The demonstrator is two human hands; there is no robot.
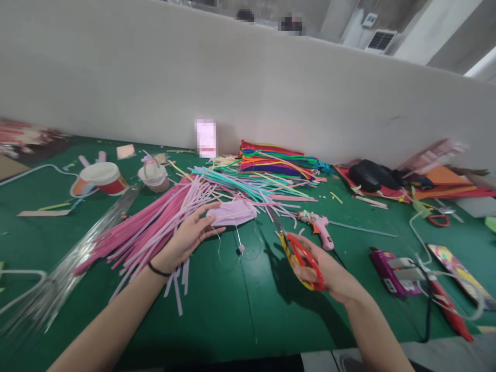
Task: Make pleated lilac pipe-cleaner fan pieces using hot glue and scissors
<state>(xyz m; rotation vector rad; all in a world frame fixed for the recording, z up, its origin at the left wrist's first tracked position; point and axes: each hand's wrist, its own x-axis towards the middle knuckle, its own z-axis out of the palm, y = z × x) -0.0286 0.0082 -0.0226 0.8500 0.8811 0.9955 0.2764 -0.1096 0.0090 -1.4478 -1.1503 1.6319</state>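
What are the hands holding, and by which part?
The right hand holds scissors by their red and yellow handles. The left hand touches a pink mask at its edge; a grip cannot be told.

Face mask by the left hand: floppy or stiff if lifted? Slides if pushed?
Probably floppy: the face mask lies creased, its thin ear loop trailing loose on the green table. Likely very light: a left hand push should bunch or slide it. With scissors in the right hand, a one-handed lift would droop.
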